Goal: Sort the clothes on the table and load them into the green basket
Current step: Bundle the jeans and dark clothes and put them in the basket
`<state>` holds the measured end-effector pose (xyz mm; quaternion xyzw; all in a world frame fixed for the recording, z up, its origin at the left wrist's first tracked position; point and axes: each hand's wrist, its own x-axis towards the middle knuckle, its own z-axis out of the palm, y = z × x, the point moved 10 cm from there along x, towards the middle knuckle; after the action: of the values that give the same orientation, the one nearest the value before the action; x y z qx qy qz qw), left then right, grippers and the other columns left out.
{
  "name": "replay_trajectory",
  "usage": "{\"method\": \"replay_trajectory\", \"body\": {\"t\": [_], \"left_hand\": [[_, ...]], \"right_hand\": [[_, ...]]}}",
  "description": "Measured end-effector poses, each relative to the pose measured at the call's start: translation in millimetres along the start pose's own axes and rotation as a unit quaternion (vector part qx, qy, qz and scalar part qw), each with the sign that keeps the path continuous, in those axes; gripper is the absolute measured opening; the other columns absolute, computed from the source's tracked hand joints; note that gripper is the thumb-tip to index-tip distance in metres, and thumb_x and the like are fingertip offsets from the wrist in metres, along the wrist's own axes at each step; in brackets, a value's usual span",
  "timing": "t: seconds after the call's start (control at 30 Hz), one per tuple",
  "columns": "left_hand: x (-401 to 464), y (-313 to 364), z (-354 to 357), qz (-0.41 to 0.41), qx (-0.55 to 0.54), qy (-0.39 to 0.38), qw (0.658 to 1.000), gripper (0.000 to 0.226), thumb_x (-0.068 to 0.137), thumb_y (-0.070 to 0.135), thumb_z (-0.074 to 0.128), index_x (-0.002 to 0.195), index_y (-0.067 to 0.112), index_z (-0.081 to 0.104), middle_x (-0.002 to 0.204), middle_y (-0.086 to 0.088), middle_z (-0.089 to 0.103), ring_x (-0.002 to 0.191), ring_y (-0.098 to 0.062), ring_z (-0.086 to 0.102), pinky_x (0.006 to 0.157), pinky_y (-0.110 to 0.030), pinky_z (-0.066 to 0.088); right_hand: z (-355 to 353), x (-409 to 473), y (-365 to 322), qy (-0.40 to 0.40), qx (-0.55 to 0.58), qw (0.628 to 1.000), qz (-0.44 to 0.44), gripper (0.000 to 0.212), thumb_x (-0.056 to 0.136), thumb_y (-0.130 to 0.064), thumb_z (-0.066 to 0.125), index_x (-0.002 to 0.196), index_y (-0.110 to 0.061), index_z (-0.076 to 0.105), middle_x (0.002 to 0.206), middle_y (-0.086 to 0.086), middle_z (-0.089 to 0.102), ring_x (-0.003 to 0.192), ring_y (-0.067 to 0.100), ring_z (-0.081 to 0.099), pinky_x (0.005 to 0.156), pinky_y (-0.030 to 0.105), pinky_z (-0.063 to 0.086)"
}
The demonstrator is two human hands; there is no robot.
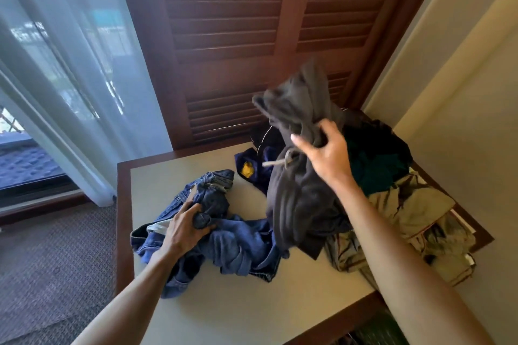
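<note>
Both hands grip clothes over the desk [224, 314].
The right hand [326, 152] clutches a dark grey drawstring garment [297, 204] lifted above the pile; the left hand [186, 225] squeezes blue jeans [238, 246] lying near-left. A navy garment [252, 165] lies behind; khaki clothes [414, 210] and a dark green item [375, 168] are heaped right.

— Which colours are seen among the clothes?
— Blue denim is shown by the jeans [224, 238], with paler faded patches. Dark grey is shown by the lifted sweatshirt [300, 176], and a lighter grey by its drawstring [280, 162].
— And behind it?
— Navy is seen on a garment [260, 159] marked with a yellow patch [247, 169]; dark teal [375, 171] and khaki [414, 204] lie to the right.
— The table?
— A beige top [173, 173] is framed in reddish-brown wood
</note>
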<state>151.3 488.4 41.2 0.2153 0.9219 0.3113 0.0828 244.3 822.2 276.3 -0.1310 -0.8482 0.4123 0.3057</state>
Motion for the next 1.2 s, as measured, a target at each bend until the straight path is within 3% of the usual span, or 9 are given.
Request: {"method": "replay_trajectory", "body": {"t": [0.07, 0.17, 0.3, 0.4, 0.47, 0.63, 0.9, 1.03, 1.2], "left_hand": [[2.5, -6.0, -1.9, 0.000, 0.002, -0.020, 1.000, 0.050, 0.071, 0.051, 0.089, 0.097, 0.020, 0.060, 0.116, 0.004, 0.054, 0.093, -0.029, 0.063, 0.077, -0.038, 0.052], [5.9, -10.0, 2.3, -0.007, 0.009, -0.053, 0.999, 0.055, 0.068, 0.060, 0.086, 0.095, 0.028, 0.051, 0.113, 0.006, 0.049, 0.096, -0.029, 0.060, 0.079, -0.039, 0.050], [6.3, -9.7, 10.6, -0.025, 0.034, -0.075, 0.996, 0.071, 0.063, 0.070, 0.082, 0.115, 0.039, 0.044, 0.136, 0.000, 0.043, 0.112, -0.039, 0.057, 0.088, -0.051, 0.052], [2.7, -18.8, 3.5, -0.097, 0.041, -0.058, 0.993, 0.124, 0.051, 0.076, 0.083, 0.151, 0.044, 0.016, 0.158, -0.010, 0.022, 0.136, -0.046, 0.041, 0.101, -0.063, 0.045], [-5.0, -25.3, -1.7, -0.161, 0.066, -0.067, 0.982, 0.140, 0.044, 0.085, 0.080, 0.153, 0.055, -0.002, 0.167, -0.012, 0.006, 0.147, -0.051, 0.022, 0.109, -0.070, 0.030], [-3.9, -30.7, 23.9, -0.182, -0.015, -0.130, 0.974, 0.155, 0.028, 0.098, 0.073, 0.152, 0.059, -0.011, 0.170, -0.006, -0.013, 0.155, -0.042, 0.002, 0.119, -0.066, 0.021], [-8.4, -14.1, 12.0, -0.158, 0.036, -0.046, 0.986, 0.112, 0.057, 0.062, 0.085, 0.154, 0.041, 0.034, 0.145, -0.007, 0.055, 0.123, -0.035, 0.057, 0.099, -0.045, 0.047], [0.0, -4.3, -23.5, -0.171, -0.069, -0.051, 0.982, 0.081, 0.057, 0.036, 0.091, 0.133, 0.039, 0.064, 0.121, -0.002, 0.073, 0.107, -0.028, 0.068, 0.089, -0.038, 0.057], [23.4, 40.8, -88.6, -0.113, -0.160, -0.043, 0.980, 0.042, 0.056, 0.021, 0.094, 0.086, 0.048, 0.078, 0.081, 0.019, 0.077, 0.083, -0.013, 0.075, 0.078, -0.034, 0.061]], "right_hand": [[23.2, -48.0, 56.2, -0.086, -0.178, 0.979, 0.056, 0.046, 0.085, -0.048, 0.075, 0.116, -0.015, 0.065, 0.126, 0.016, 0.059, 0.116, 0.032, 0.059, 0.096, 0.039, 0.050], [51.0, -154.1, 147.4, -0.365, -0.360, 0.842, 0.165, 0.063, 0.086, -0.044, 0.072, 0.142, -0.026, 0.050, 0.162, 0.010, 0.029, 0.144, 0.032, 0.034, 0.111, 0.042, 0.038], [45.5, -176.6, 139.8, -0.456, -0.408, 0.777, 0.145, 0.057, 0.073, -0.056, 0.076, 0.120, -0.032, 0.055, 0.143, 0.004, 0.038, 0.138, 0.033, 0.030, 0.111, 0.055, 0.030], [32.5, -129.9, 106.1, -0.354, -0.373, 0.842, 0.162, 0.069, 0.064, -0.085, 0.064, 0.105, -0.032, 0.048, 0.123, 0.002, 0.045, 0.130, 0.034, 0.039, 0.105, 0.062, 0.037], [13.5, -116.9, 115.6, -0.254, -0.310, 0.877, 0.265, 0.098, 0.055, -0.100, 0.049, 0.128, -0.036, 0.039, 0.146, 0.011, 0.035, 0.139, 0.040, 0.033, 0.106, 0.064, 0.037], [59.5, -187.0, 180.9, -0.266, -0.195, 0.816, 0.475, 0.139, 0.049, -0.090, 0.071, 0.157, -0.046, -0.004, 0.164, 0.009, -0.028, 0.148, 0.053, -0.010, 0.119, 0.064, 0.015], [81.5, -165.3, 160.4, -0.196, -0.285, 0.881, 0.324, 0.074, 0.072, -0.044, 0.085, 0.137, -0.027, 0.054, 0.143, 0.008, 0.039, 0.133, 0.043, 0.037, 0.104, 0.051, 0.044], [74.0, -122.4, 129.8, -0.123, -0.052, 0.938, 0.321, 0.052, 0.056, -0.031, 0.092, 0.104, -0.021, 0.075, 0.113, 0.009, 0.073, 0.104, 0.028, 0.069, 0.093, 0.040, 0.056], [44.9, -65.6, 45.9, -0.001, 0.290, 0.900, 0.327, 0.019, 0.076, 0.003, 0.081, 0.092, -0.005, 0.074, 0.081, 0.007, 0.078, 0.074, 0.020, 0.075, 0.063, 0.029, 0.058]]}}
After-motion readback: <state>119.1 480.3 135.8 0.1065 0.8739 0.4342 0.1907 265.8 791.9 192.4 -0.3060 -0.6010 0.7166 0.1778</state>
